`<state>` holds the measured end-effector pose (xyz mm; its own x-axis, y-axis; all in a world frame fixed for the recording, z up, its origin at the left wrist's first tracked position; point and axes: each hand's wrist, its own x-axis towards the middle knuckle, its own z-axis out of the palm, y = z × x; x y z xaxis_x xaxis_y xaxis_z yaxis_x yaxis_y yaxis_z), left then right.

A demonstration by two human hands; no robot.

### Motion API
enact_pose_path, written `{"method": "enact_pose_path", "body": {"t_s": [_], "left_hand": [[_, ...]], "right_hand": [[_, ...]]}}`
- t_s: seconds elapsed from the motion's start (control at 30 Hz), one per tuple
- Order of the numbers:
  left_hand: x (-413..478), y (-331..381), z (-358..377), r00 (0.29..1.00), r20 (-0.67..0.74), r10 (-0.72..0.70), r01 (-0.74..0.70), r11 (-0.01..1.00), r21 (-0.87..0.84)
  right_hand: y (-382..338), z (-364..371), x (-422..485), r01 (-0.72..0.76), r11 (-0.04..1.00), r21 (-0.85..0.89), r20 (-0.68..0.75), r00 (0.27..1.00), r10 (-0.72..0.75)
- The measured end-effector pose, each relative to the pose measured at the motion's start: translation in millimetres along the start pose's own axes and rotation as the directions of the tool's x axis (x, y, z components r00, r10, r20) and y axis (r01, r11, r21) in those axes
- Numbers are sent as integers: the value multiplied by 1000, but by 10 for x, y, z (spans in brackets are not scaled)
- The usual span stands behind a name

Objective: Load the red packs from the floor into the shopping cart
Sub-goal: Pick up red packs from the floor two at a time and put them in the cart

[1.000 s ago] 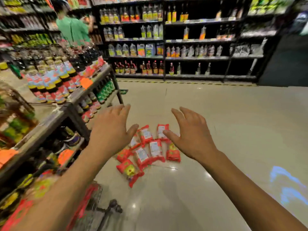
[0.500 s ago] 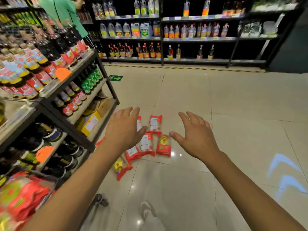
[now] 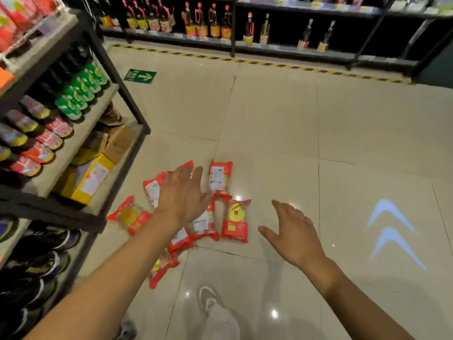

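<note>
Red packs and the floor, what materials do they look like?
Red packs: likely thin plastic film, glossy, with crimped sealed ends and printed labels. Floor: likely glazed ceramic tile, polished; grout lines and sharp light reflections show.

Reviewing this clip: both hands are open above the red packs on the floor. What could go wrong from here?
1. The packs overlap in a loose heap; an empty left hand grabbing several may drop some.
2. A shoe stands close to the lowest pack; a step forward could crush it.
3. The cart is out of view, so carrying packs to it means turning beside the shelf.
</note>
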<state>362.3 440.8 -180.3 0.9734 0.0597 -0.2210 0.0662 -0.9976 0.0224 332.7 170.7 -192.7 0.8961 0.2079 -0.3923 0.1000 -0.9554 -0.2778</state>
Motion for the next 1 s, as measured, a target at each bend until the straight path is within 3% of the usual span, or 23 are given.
{"method": "enact_pose_path", "body": {"t_s": [0.27, 0.37, 0.5, 0.63, 0.73, 0.77, 0.87, 1.0], "left_hand": [[2194, -170, 2409, 989, 143, -41, 37, 999, 27], [2846, -240, 3699, 945, 276, -174, 213, 970, -118], [3095, -592, 5561, 820, 435, -372, 553, 711, -435], [2916, -1164, 7236, 660, 537, -526, 751, 428, -503], [2765, -1228, 7359, 587, 657, -473, 767, 65, -638], [2731, -1186, 7292, 585, 691, -424, 768, 17, -640], [2677, -1128, 7260, 634, 663, -398, 720, -9, -694], [2510, -1036, 6811, 649, 584, -488, 623, -100, -776]], "right_hand": [[595, 1947, 2431, -50, 999, 9, 150, 988, 48], [949, 3006, 3213, -105, 993, 60, 219, 972, 89], [1384, 4430, 3949, -257, 940, 226, 332, 927, 173], [1667, 5473, 4404, -426, 803, 416, 412, 876, 252], [1705, 5856, 4590, -493, 664, 561, 387, 866, 317], [1707, 5925, 4624, -505, 621, 600, 380, 862, 335], [1671, 5957, 4646, -534, 552, 641, 384, 845, 372], [1548, 5343, 4397, -514, 563, 648, 321, 854, 410]]}}
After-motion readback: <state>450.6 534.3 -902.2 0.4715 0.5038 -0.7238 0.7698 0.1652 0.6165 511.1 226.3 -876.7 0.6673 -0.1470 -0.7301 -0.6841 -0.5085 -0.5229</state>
